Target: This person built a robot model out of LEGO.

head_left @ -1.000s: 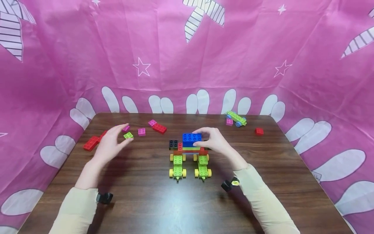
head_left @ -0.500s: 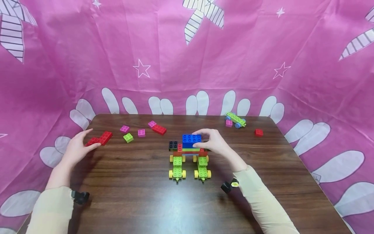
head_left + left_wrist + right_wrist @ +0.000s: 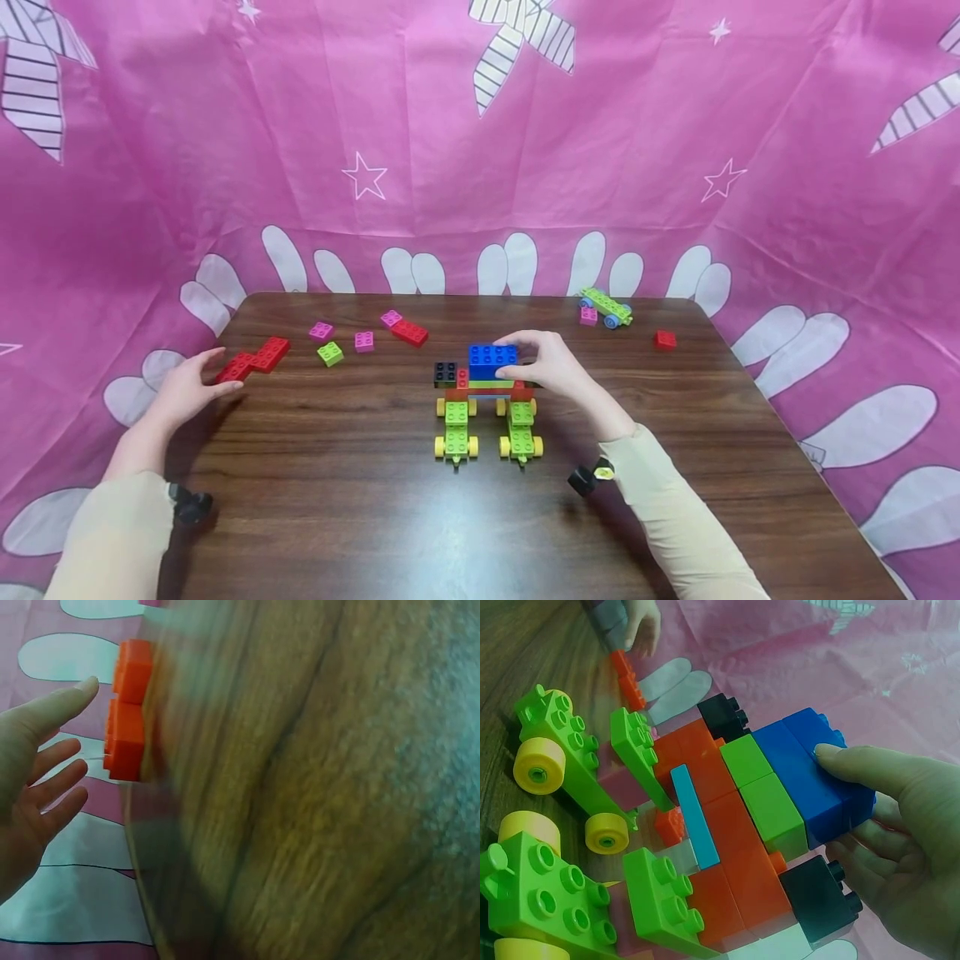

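Red bricks (image 3: 253, 358) at the bench's (image 3: 375, 500) left edge | left hand (image 3: 180, 393) has swung out beside them, fingers apart, holding nothing | right hand (image 3: 551, 365) stays clamped on the blue brick (image 3: 492, 361) atop the mid-bench model.

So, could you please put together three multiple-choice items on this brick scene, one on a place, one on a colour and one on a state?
1. Where do the red bricks by the left hand lie?
A. near the table's left edge
B. on top of the model
C. beside the small wheeled piece at the far right

2. What colour is the brick topping the model, under the right hand?
A. yellow
B. blue
C. pink

3. How is the left hand?
A. closed in a fist
B. pinching a green brick
C. fingers straight, holding nothing

Answers: 1 A, the head view shows them near the left edge of the table. 2 B, both the head and right wrist views show it blue. 3 C, the left wrist view shows straight fingers beside the red bricks.
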Motion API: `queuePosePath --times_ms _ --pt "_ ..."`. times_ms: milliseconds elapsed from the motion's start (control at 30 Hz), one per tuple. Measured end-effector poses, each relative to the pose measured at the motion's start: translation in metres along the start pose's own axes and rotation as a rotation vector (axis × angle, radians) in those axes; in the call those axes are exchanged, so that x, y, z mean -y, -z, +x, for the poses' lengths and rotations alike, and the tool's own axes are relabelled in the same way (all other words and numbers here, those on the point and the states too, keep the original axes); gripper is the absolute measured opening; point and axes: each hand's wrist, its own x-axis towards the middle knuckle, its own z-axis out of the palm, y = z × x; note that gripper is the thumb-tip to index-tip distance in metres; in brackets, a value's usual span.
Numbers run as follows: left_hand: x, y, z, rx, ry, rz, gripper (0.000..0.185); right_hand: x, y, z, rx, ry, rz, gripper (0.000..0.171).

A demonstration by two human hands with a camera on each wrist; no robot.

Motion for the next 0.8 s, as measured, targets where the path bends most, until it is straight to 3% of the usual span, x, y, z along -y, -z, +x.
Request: queuePosePath --times_ms 233,800 --pt "0.009 -0.006 0.005 0.044 0.024 0.004 0.076 0.001 0.0 0.0 -0.005 0.008 -0.013 0.038" --pt "0.015 -0.015 0.012 0.048 0.024 0.068 0.063 -0.001 0.001 0.0 0.001 -0.003 -0.018 0.039"
